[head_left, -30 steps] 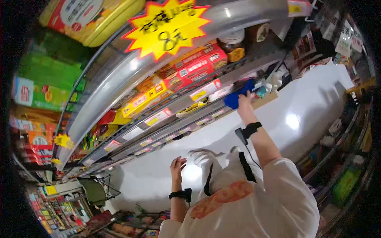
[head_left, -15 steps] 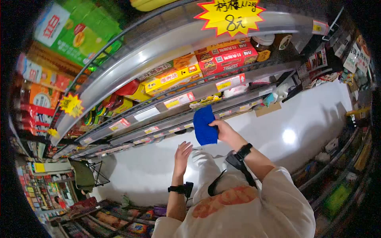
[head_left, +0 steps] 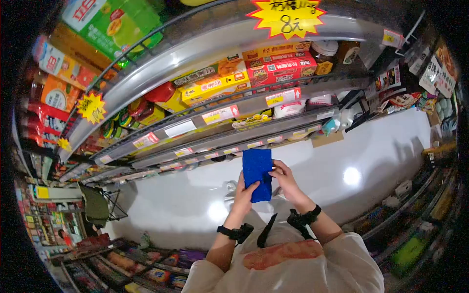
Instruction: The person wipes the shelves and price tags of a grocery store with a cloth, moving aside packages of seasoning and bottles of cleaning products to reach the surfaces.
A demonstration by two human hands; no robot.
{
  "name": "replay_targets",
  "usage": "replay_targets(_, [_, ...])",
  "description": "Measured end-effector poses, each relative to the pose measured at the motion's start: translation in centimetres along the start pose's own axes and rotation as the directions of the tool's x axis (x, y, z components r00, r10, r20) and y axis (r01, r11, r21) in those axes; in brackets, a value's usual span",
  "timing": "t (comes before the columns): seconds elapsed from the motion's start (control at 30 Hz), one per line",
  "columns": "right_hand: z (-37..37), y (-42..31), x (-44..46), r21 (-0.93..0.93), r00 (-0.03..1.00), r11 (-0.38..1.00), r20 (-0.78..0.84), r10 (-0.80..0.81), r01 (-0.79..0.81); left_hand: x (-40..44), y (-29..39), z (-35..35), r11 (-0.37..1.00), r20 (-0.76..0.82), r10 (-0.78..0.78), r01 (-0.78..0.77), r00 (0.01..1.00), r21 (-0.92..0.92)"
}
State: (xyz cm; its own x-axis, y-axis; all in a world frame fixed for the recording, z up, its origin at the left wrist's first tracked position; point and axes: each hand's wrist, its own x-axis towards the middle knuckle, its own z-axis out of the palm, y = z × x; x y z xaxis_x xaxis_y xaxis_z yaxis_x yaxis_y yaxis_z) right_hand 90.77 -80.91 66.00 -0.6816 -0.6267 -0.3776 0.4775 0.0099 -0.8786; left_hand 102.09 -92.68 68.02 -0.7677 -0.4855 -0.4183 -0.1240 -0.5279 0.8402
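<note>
A folded blue cloth [head_left: 257,168] is held in front of my body, over the white floor. My left hand [head_left: 243,193] grips its left edge, with the thumb lying on the front of the cloth. At the right edge, my right hand [head_left: 284,179] has its fingers bent against the cloth, the thumb and fingertips at the edge. Both wrists wear black straps with small devices.
Store shelves [head_left: 215,105] curve across the front, with a red box [head_left: 281,73], a yellow box [head_left: 215,88] and jars. A yellow price sign [head_left: 287,19] hangs above. More shelves [head_left: 391,234] stand behind at the right. A folding chair [head_left: 95,202] is at the left.
The blue cloth has moved from the lower shelf at the right to in front of my body. My left hand has come up and taken hold of it too.
</note>
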Motion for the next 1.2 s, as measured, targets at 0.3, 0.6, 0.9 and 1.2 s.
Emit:
replay_targets(0.3, [-1.2, 1.2, -2.2, 0.093, 0.976, 0.993, -0.198, 0.087, -0.07, 0.8, 1.8, -14.0, 0.944, -0.305, -0.166, 0.061, 0.938, -0.325])
replay_targets(0.6, [6.4, -0.3, -0.7, 0.023, 0.986, 1.0, -0.165, -0.011, 0.015, -1.8, 13.5, -26.0, 0.81, -0.681, 0.27, -0.543, 0.68, -0.221])
replay_targets(0.9, [15.2, 0.2, 0.7, 0.004, 0.997, 0.999, -0.065, -0.039, 0.039, 2.3, 24.5, -32.3, 0.678, -0.752, 0.637, -0.589, 0.172, 0.44])
replay_targets(1.2, [14.8, 2.7, -1.7, 0.076, 0.975, 0.996, -0.223, -0.023, 0.041, 2.9, 29.5, -40.9, 0.547, -0.677, 0.689, -0.428, -0.258, 0.719])
